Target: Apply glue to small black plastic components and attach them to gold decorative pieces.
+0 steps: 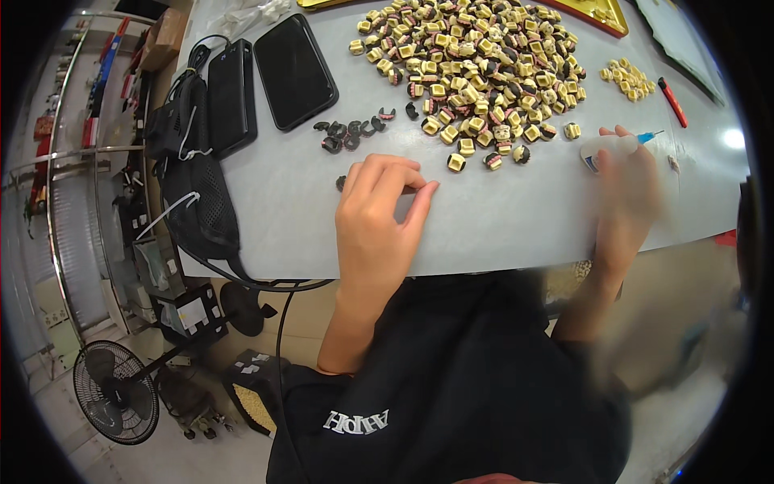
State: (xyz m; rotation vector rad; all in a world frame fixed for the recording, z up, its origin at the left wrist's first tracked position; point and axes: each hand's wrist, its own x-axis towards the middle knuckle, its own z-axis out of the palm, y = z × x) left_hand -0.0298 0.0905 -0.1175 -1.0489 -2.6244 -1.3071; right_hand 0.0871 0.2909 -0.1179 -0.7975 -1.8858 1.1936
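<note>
Left hand [377,211] flat on the grey table [500,222], palm down, fingers curled loosely with tips meeting near the thumb; whether anything small sits pinched under them, cannot tell. One dark piece [341,182] just left of that hand, touching or nearly touching the knuckles.

Right hand [627,189] blurred, on the right of the table, closed around a small white bottle [606,148] with a blue needle tip [650,136] pointing right and far.

Big heap of small cream-and-dark parts [476,64] far of both hands, spreading across the middle of the table; a few strays at its near edge, one [456,162] just right of the left fingertips. Cluster of dark curved pieces [351,131] left of the heap, far of the left hand. Smaller pile of cream bits [629,79] far right, with a red pen-like tool [672,102] beside it. Yellow tray [601,16] at the far edge, behind the heap.

Two black phones [266,81] side by side on the far left of the table; black mesh pouch [197,202] with cables at the left edge. Fan [114,391] on the floor, near left.
</note>
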